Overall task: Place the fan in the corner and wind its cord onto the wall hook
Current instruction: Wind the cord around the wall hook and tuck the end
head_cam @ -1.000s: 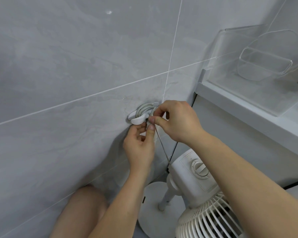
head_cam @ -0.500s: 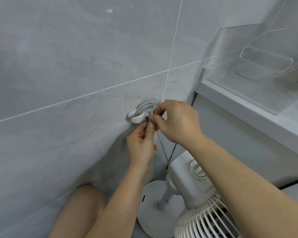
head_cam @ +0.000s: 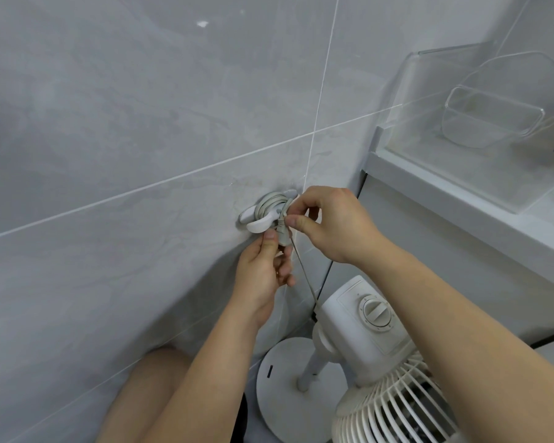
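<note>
A white fan [head_cam: 365,327] stands on its round base in the corner, its grille at the bottom right. On the grey tiled wall a white hook [head_cam: 259,224] carries several loops of grey cord [head_cam: 269,202]. One taut strand runs from the hook down to the fan's body. My right hand [head_cam: 330,223] pinches the cord at the hook with thumb and forefinger. Just below, my left hand [head_cam: 264,270] grips the grey plug end [head_cam: 282,235] hanging under the hook.
A white counter ledge [head_cam: 461,206] juts out at the right with clear plastic containers [head_cam: 493,116] on it. My bare knee [head_cam: 154,388] is at the bottom left, close to the wall. The fan's base fills the floor in the corner.
The view has shifted slightly. My left hand has slid a little lower along the plug end, and my right hand's pinch stays at the hook.
</note>
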A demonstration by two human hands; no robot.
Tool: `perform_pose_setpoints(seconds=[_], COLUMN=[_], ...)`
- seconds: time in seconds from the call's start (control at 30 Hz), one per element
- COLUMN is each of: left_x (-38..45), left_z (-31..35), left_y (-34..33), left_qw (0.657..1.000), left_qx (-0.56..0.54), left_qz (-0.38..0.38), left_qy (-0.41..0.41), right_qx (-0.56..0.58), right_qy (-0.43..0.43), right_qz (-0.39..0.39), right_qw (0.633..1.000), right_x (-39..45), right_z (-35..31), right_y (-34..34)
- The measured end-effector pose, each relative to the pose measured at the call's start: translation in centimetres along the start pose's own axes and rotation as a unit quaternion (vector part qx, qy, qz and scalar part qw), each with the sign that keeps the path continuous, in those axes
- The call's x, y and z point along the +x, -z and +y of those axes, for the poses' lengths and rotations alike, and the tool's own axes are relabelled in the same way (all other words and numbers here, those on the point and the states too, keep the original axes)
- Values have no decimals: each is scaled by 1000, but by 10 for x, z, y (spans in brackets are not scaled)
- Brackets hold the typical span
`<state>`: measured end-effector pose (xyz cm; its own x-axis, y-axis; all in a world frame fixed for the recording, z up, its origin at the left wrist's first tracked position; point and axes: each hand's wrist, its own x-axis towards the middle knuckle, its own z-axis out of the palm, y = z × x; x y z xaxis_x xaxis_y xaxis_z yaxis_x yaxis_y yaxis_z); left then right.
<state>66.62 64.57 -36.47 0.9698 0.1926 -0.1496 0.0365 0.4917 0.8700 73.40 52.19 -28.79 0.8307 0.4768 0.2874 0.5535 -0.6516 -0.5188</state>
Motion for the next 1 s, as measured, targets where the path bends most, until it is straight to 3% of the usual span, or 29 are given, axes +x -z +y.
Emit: perform_pose_setpoints(seconds=[0.17,0.43,0.67,1.0], left_x=[2,-6,-1,2], left_z=[0,-10,-20,-31], left_y=[2,-3,-15,-37], left_qw=[999,984,960,954], left_qx=[-36,62,55,-44], left_qz=[5,132,222,258], left_qy=[26,-107,-160,-144], right_qx=[4,-8,-9,-117], right_qy=[-35,-51,-62,39], right_qz=[5,19,13,43], right_qw=[999,998,998,991], right_x=[1,0,0,-5], right_z=[0,-3,-8,-8], right_y=[-3,-5,-3,-2])
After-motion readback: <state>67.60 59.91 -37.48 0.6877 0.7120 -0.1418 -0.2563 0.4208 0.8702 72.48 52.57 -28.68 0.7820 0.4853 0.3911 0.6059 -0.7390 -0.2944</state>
